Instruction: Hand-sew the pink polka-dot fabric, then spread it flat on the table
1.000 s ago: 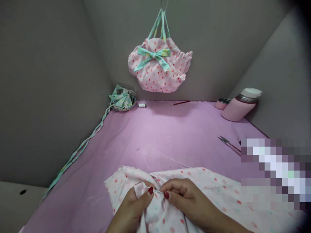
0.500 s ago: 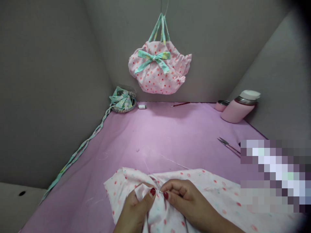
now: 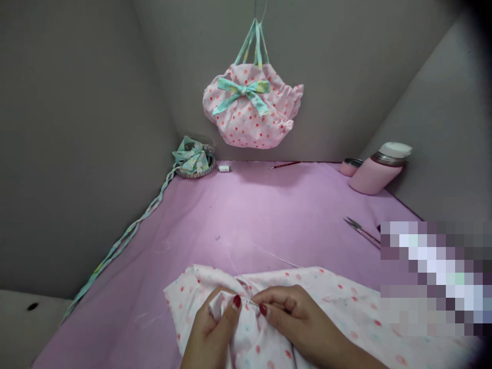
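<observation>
Pale pink fabric (image 3: pixel 338 307) with red and blue-green dots lies across the near edge, bunched up between my hands. My left hand (image 3: pixel 215 323) is closed on a fold of it, thumb on top and fingers mostly hidden beneath. My right hand (image 3: pixel 292 312) pinches a thin sewing needle (image 3: pixel 253 303) between thumb and forefinger, its tip side at the gathered cloth near my left thumb. Fine white thread (image 3: pixel 274 254) trails over the purple cloth just beyond the fabric.
Small scissors (image 3: pixel 361 230) lie at right, beside a blurred-out patch. Farther back are a pink bottle (image 3: pixel 371 174), pink lid (image 3: pixel 350 167), red pencil (image 3: pixel 285 165), thread spool (image 3: pixel 224 168) and basket (image 3: pixel 198 174) with green fabric ties (image 3: pixel 134 225). A dotted bonnet-like item (image 3: pixel 249 113) hangs behind.
My left thumb has shifted slightly left, away from my right fingertips. More of the needle shows between the hands. The fabric's folds have moved a little.
</observation>
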{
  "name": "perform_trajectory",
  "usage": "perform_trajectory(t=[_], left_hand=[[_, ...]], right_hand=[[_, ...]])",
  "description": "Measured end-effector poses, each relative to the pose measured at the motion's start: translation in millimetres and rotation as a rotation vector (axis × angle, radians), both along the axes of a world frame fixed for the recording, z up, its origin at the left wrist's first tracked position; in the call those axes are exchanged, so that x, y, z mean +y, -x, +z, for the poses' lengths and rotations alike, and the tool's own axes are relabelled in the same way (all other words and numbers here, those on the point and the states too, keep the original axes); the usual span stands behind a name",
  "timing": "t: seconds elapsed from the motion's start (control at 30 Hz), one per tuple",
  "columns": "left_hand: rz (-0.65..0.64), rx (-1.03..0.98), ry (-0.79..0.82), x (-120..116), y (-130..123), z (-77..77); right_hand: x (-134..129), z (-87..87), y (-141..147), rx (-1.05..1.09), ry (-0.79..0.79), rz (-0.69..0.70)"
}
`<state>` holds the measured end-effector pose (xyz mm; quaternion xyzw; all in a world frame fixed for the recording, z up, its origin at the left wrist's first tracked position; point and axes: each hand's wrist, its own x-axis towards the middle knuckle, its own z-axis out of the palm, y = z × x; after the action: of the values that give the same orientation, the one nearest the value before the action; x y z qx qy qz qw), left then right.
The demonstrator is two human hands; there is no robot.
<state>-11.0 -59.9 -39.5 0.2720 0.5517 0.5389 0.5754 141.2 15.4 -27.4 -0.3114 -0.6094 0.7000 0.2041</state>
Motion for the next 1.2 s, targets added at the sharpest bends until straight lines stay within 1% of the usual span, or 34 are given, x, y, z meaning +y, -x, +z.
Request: perform_trajectory(t=[0.1,0.2,0.37,0.5,0.63,0.77,0.87,0.93,1.03,1.13,1.2], left_hand=[[-0.006,0.025,0.001,0,2,-1.6],[-0.034,0.071,-0.041,0,2,-1.9],[-0.060,0.171,-0.051,-1,3,1.1],[-0.059,0.278,-0.072,-1,3,4.7],[-0.061,0.331,-0.085,-1,2,4.7],[-0.041,0.394,-0.065,-3,-1,1.7],[-0.012,0.493,-0.014,-6,-5,1.3],[-0.023,0.533,0.014,-6,-6,2.5],[-0.033,0.464,-0.003,-4,-5,5.9],[-0.043,0.381,-0.042,0,-2,9.0],[-0.051,0.365,-0.031,2,0,9.7]], right_hand=[[0,0.5,0,-0.002,0.010,0.008],[0,0.1,0,-0.014,0.021,0.001],[1,-1.1,1,-0.032,-0.022,0.001],[1,-1.6,1,-0.053,-0.022,0.005],[0,-1.5,2,-0.069,-0.038,0.006],[-2,-1.5,3,-0.114,-0.119,-0.003],[-3,-3.4,3,-0.157,-0.246,0.004],[-3,-5.5,3,-0.177,-0.334,0.014],[-3,-7.9,1,-0.186,-0.368,-0.002],[-2,-7.0,0,-0.170,-0.304,-0.007],[-2,-5.3,0,-0.155,-0.258,-0.001]])
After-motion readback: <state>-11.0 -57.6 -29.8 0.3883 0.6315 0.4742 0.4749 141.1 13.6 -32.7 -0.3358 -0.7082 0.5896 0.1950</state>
